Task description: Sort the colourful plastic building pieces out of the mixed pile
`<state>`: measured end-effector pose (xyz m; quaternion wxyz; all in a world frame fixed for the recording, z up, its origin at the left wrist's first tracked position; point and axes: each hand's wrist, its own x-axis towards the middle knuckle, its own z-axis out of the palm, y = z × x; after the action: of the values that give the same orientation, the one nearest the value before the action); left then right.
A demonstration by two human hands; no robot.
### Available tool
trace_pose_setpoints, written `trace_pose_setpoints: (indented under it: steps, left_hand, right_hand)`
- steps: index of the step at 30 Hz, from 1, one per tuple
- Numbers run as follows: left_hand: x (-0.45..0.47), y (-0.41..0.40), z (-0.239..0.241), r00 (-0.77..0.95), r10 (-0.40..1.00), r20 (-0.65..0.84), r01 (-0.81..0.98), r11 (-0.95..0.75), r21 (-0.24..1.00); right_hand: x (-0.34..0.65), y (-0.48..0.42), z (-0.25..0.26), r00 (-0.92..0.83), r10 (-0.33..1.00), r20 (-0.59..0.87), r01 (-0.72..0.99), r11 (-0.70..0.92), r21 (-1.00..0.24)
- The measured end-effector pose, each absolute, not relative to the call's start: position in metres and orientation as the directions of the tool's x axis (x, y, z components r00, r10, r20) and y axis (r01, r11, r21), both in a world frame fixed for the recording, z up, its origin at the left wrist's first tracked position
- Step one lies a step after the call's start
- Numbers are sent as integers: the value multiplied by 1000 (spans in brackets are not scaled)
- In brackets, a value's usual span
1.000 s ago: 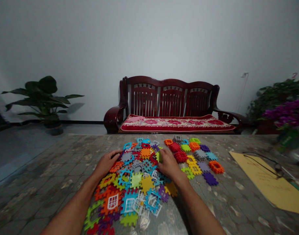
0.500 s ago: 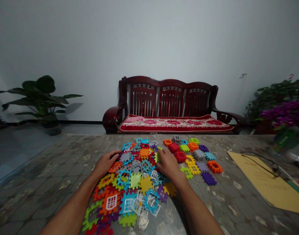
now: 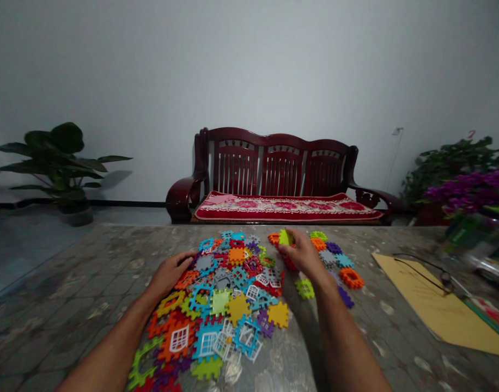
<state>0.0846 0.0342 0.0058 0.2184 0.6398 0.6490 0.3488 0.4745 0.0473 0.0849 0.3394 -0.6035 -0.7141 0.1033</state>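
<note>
A heap of colourful interlocking plastic tiles [image 3: 229, 305] covers the middle of the stone-patterned table [image 3: 78, 283]. My left hand [image 3: 170, 272] lies flat on the heap's left edge, fingers spread over an orange and a grey tile. My right hand [image 3: 302, 255] is raised over a smaller group of sorted tiles [image 3: 339, 261] to the right, its fingers pinched on a lime green tile [image 3: 285, 238]. Red tiles below that hand are partly hidden by it.
A yellow envelope [image 3: 433, 299] with a black cord lies at the table's right. Purple flowers [image 3: 466, 193] stand at the far right, a dark wooden bench [image 3: 274, 179] with a red cushion behind the table, and a potted plant [image 3: 57, 163] at the far left.
My right hand has lifted a lime green tile off the heap and carried it right and away, over the sorted group. My left hand has stayed on the heap.
</note>
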Motion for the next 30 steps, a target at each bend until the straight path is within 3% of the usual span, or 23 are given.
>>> trace_pose_setpoints:
  steps: [3, 8, 11, 20, 30]
  left_hand:
    - [84, 35, 6, -83, 981, 175, 681, -73, 729]
    - [86, 33, 9, -95, 979, 180, 689, -66, 721]
    - [88, 31, 12, -102, 980, 172, 705, -51, 708]
    - [90, 30, 18, -125, 981, 149, 686, -23, 727]
    - [93, 28, 22, -140, 979, 149, 695, -10, 719]
  right_hand:
    - [509, 65, 87, 28, 937, 349, 842, 167, -514]
    - [547, 83, 75, -66, 970, 234, 973, 115, -200]
    - [558, 90, 64, -115, 978, 174, 988, 132, -86]
    - [562, 98, 66, -194, 974, 114, 981, 190, 44]
    - [557, 101, 62, -212, 973, 92, 975, 205, 84]
